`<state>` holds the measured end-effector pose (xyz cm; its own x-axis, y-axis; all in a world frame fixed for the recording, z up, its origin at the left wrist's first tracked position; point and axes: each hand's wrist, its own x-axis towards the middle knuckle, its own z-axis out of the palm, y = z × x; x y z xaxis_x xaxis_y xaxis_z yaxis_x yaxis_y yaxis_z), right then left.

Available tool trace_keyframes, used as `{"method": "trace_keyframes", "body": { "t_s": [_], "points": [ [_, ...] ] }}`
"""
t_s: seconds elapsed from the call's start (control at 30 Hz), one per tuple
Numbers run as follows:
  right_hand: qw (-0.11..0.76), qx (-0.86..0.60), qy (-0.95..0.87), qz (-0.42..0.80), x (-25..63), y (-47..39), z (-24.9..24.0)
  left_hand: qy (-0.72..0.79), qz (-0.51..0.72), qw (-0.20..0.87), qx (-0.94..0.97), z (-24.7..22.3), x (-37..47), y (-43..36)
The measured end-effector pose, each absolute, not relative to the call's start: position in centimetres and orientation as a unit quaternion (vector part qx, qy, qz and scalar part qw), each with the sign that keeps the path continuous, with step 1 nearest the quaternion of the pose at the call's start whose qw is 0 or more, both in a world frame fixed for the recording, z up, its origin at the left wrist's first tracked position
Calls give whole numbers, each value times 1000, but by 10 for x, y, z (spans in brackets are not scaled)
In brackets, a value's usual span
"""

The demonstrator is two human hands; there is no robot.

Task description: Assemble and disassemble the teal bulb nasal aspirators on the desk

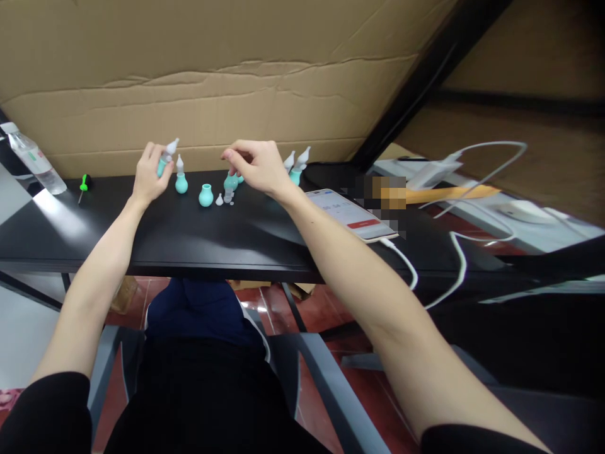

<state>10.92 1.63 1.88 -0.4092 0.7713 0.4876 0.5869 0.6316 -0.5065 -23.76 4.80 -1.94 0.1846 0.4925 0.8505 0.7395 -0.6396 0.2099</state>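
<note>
On the left of the black table, my left hand (151,173) is closed around a nasal aspirator (163,165) with a teal bulb and a clear tip pointing up. Beside it stands another aspirator (180,176), upright with its tip on. My right hand (258,165) hangs over the middle group with bent, closed fingers; whatever they may hold is hidden. Just below those fingers is a teal bulb (230,182), partly covered. An open teal bulb (205,196) without a tip stands nearer me. Small clear pieces (228,197) and a white tip (219,200) lie next to it.
More tipped aspirators (297,169) stand behind my right wrist. A phone (350,214) with a white cable (401,255) lies to the right. At the left are a water bottle (35,157) and a green screwdriver (84,183). A cardboard wall (212,94) closes off the back.
</note>
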Motion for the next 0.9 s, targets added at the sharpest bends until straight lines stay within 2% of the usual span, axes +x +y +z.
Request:
{"method": "trace_keyframes", "body": {
  "t_s": [0.2,0.3,0.57,0.7,0.9],
  "points": [
    [347,-338,-843,233,95,4,15,-367,-307,191,-857,-9,-178,15],
    [340,-336,-844,244,96,7,12,-353,-276,202,-871,-11,-166,11],
    [413,-240,-802,357,98,21,2,-333,-313,141,-878,-12,-160,6],
    [421,-195,-784,412,92,19,0,-329,-346,118,-871,-12,-157,6],
    [419,-196,-792,397,91,19,0,-347,-379,102,-852,-13,-155,3]
  ]
}}
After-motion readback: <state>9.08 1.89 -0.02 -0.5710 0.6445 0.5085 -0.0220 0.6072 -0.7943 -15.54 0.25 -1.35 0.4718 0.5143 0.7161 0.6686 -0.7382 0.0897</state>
